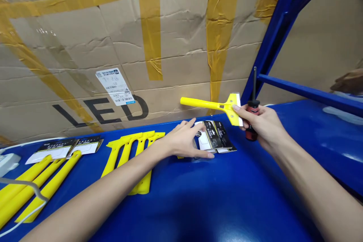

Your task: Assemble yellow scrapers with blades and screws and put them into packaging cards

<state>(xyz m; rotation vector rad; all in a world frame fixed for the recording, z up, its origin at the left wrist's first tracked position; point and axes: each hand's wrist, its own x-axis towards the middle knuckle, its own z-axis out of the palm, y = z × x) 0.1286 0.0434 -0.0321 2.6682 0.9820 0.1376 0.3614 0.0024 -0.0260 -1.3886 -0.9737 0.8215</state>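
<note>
Cardboard (181,45), brown, creased and banded with glossy amber tape (153,41), fills the head view behind a small stack of black-and-white printed cards (212,136). That stack lies on a smooth, shiny blue surface (204,204). At the stack's left end, the left hand (184,138) has its fingers spread; whether they grip anything, I cannot tell. Above and right of the stack, the right hand (263,121) is clamped on a yellow plastic scraper (211,104), by its flared, pale-edged head, and a red-and-black screwdriver (253,103) with a slim metal shaft, upright. The hands are apart. Left of the stack, slim yellow scrapers (140,147) lie side by side; farther left are rounded yellow handles (42,179) with printed cards.
</note>
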